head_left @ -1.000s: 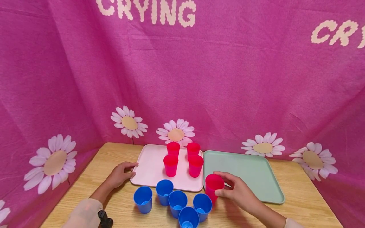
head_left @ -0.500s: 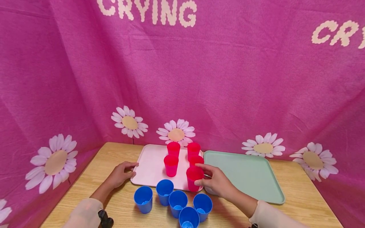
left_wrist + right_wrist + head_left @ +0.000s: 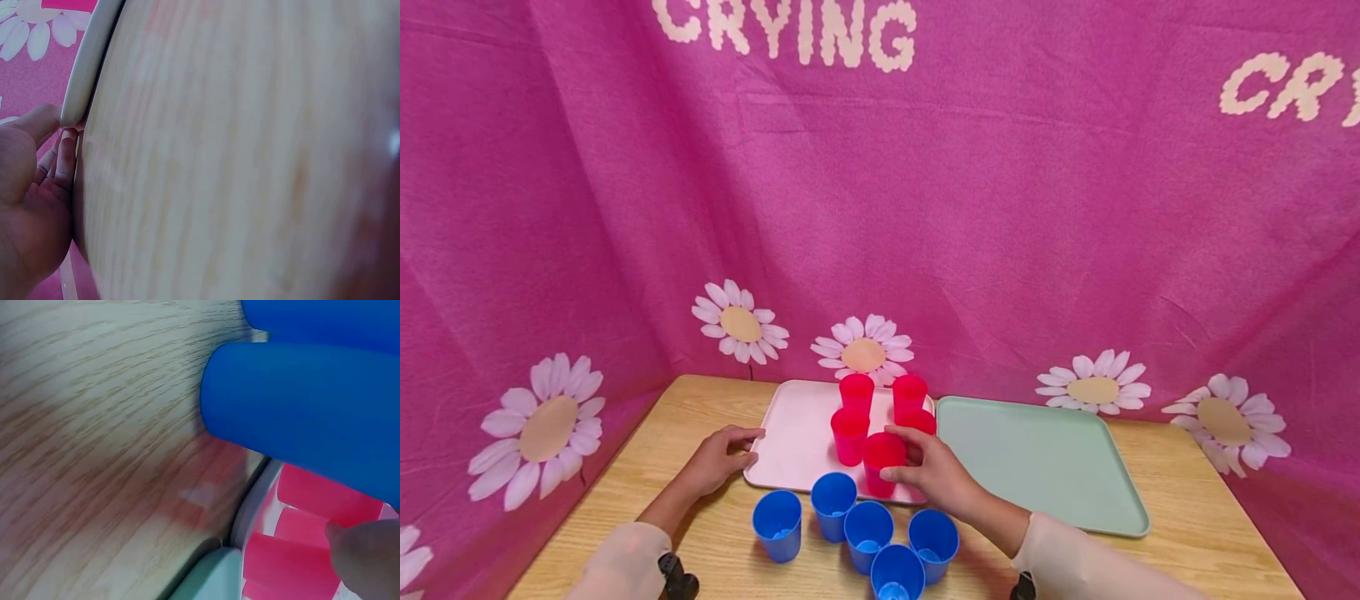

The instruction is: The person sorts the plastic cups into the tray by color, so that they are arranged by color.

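Thumb and fingers of my right hand (image 3: 936, 475) grip a red cup (image 3: 883, 467) at the front part of the pink tray (image 3: 793, 450); whether its base touches the tray is unclear. Several more red cups stand upright behind it, one at the left (image 3: 850, 437). In the right wrist view my right thumb (image 3: 369, 553) lies by red cups (image 3: 287, 559). My left hand (image 3: 718, 461) touches the tray's left rim with its fingertips; the left wrist view has that hand (image 3: 37, 187) against the tray edge (image 3: 94, 62).
Several upright blue cups, one at the left (image 3: 777, 527), stand on the wooden table (image 3: 700, 533) in front of the pink tray. A green tray (image 3: 1045, 467) lies against its right side. A pink cloth (image 3: 925, 208) with printed daisies hangs behind.
My right hand has carried the red cup leftward from in front of the green tray's left edge to over the pink tray. My left hand has stayed at the tray's rim.
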Motion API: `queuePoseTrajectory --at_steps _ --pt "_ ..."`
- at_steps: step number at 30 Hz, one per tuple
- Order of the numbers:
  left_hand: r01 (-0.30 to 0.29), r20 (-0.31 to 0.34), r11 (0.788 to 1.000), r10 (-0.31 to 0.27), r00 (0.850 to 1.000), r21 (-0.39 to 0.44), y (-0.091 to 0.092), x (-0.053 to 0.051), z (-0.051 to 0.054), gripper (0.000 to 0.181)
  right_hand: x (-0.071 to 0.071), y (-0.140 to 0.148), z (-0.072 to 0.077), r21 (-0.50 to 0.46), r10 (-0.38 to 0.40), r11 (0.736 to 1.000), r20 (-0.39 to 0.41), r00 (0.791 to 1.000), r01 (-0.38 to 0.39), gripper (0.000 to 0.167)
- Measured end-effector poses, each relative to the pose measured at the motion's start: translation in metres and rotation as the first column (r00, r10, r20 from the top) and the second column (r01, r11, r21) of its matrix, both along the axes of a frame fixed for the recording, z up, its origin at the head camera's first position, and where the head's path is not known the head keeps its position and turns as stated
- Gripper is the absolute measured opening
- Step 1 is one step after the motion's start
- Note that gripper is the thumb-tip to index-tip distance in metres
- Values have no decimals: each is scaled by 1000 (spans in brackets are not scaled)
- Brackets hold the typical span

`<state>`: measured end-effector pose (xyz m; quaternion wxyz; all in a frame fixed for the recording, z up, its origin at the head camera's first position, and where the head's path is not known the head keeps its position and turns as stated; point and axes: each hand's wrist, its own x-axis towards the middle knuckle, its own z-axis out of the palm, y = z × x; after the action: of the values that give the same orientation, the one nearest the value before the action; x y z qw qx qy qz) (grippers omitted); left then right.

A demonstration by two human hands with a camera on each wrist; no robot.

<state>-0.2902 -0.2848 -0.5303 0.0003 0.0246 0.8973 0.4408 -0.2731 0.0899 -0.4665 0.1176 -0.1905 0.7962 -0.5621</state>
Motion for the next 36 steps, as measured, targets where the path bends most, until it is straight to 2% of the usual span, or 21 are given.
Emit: queuePoseTrajectory --at_steps 10,18,25,32,36 --pt "12 -10 1000 -12 1000 -2 1 1 2 42 3 -9 0 98 -18 995 -90 996 27 69" --pt "14 -17 1000 -14 1000 7 0 1 0 42 3 -8 -2 144 -13 989 -77 997 24 72" --pt "20 -21 1000 -20 1000 3 -1 0 0 42 3 -8 1 133 -19 991 -66 998 28 78" --pt "30 -36 1000 -30 999 7 -1 -2 0 41 6 -7 12 91 -21 995 -87 996 29 78" --pt "26 -39 1000 -25 999 13 -1 -2 0 40 6 -4 18 57 -19 998 -74 997 24 78"
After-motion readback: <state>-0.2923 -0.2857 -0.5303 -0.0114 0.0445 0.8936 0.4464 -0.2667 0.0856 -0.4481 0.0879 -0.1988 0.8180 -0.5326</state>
